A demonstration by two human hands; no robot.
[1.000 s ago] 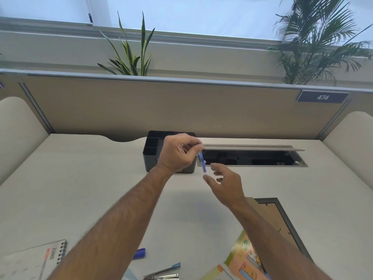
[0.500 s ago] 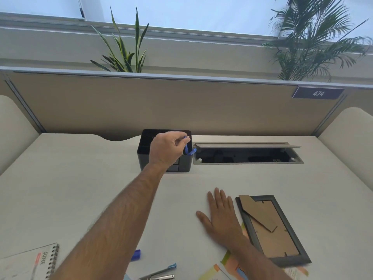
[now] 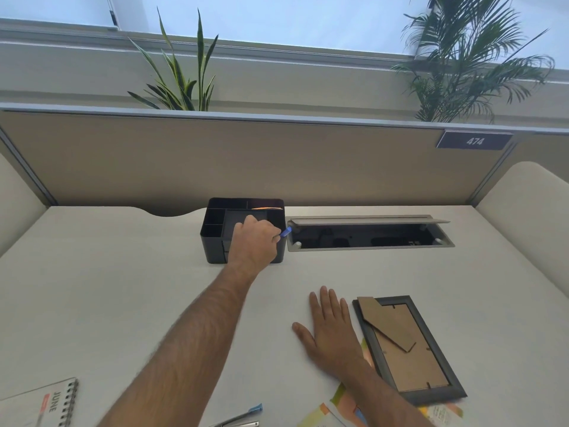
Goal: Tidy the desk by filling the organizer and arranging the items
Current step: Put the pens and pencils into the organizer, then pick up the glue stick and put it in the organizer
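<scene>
A black desk organizer [image 3: 215, 235] with several compartments stands at the back of the desk. My left hand [image 3: 254, 241] is over its right side and pinches a blue pen [image 3: 285, 232], whose top sticks out to the right of my fingers. Something orange [image 3: 266, 208] lies in the organizer's back right compartment. My right hand [image 3: 331, 328] rests flat on the desk with straight fingers, just left of a dark picture frame [image 3: 409, 349] that lies face down.
An open cable hatch [image 3: 369, 232] sits right of the organizer. At the near edge lie a spiral calendar [image 3: 46, 405], a pen with a blue tip [image 3: 246, 412] and colourful papers [image 3: 332, 411]. A partition wall [image 3: 277, 161] closes the back.
My left hand carried the blue pen from mid-air down to the organizer's right side. My right hand dropped from near the pen onto the desk beside the picture frame.
</scene>
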